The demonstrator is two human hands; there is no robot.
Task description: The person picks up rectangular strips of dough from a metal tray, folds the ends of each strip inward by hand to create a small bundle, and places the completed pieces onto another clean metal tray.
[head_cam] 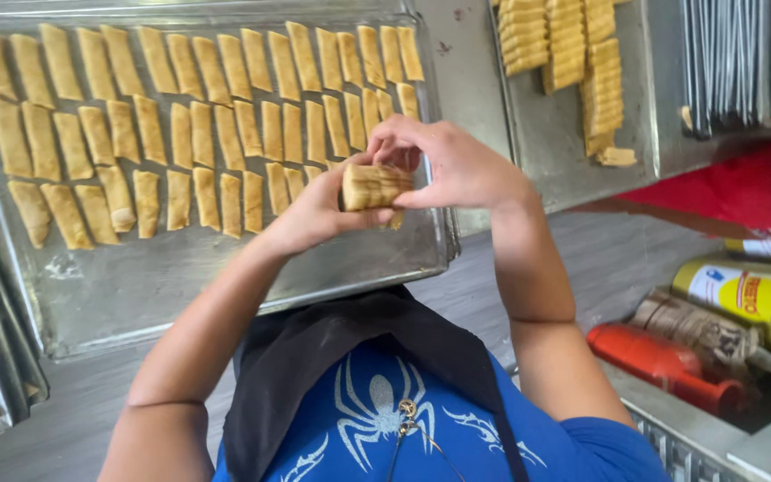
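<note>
Head view looks straight down at a big metal baking tray (136,286) covered in rows of pale dough strips (180,134), so everything here is placed off that tray. Over its near right corner, the person has a small stack of dough pieces (373,186) pinched between both hands. The left hand (314,210) cups it from the left and below, fingers closed in narrow around the end, and the right hand (457,165) curls over the top and right side, thumb and fingertips pressing on it. So both hands are holding the same stack, just above the tray's bare strip of metal.

To the right of the tray sits a second tray (555,134) with taller stacks of dough (573,54), and further right and nearer, a bin holds a red bottle (662,361) and a yellow bottle (760,299).

What could go sideways, in my opinion: that dough looks soft, so a hard squeeze could smear the pieces together or dent them. A loose grip could let a piece slide out and land crooked on the laid-out rows, knocking neighbours out of line.
</note>
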